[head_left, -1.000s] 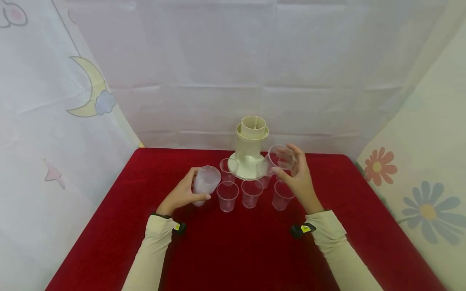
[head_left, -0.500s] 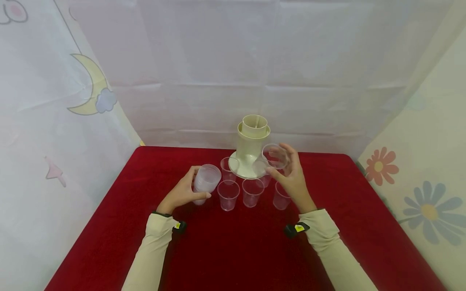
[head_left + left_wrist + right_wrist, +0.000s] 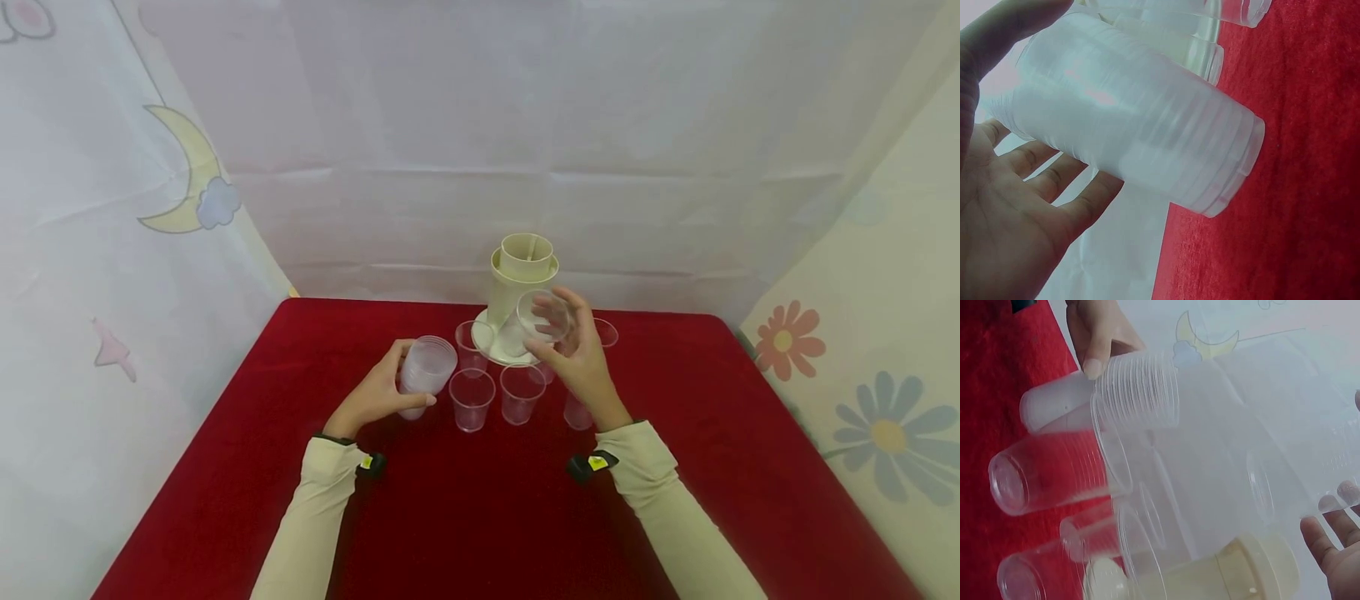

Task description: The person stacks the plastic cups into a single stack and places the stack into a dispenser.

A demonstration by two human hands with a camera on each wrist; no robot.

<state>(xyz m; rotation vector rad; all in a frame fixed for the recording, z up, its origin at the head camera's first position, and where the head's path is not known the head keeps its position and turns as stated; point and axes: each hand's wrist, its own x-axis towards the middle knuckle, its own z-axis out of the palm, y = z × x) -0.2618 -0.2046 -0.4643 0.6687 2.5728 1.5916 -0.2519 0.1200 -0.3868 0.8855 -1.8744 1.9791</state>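
Observation:
In the head view my left hand (image 3: 378, 396) grips a nested stack of clear plastic cups (image 3: 429, 367), tilted with the mouths up. The left wrist view shows the stack (image 3: 1141, 119) between thumb and fingers. My right hand (image 3: 585, 362) holds a clear plastic cup (image 3: 542, 318) in the air, in front of a cream cylinder-shaped stand. Below and between the hands, several clear cups stand upright on the red cloth, among them a front left cup (image 3: 472, 404), a front middle cup (image 3: 519, 398) and a back left cup (image 3: 471, 343). The right hand partly hides others.
The cream stand (image 3: 513, 287) has a round base and is at the back of the red-covered table (image 3: 480, 517). Behind it hangs a pale cloth (image 3: 420, 125); printed cloths flank both sides. A cup rim (image 3: 606, 332) shows right of my right hand.
My right hand has moved left with its cup, from the right of the stand to in front of it. My left hand and the stack have stayed nearly still.

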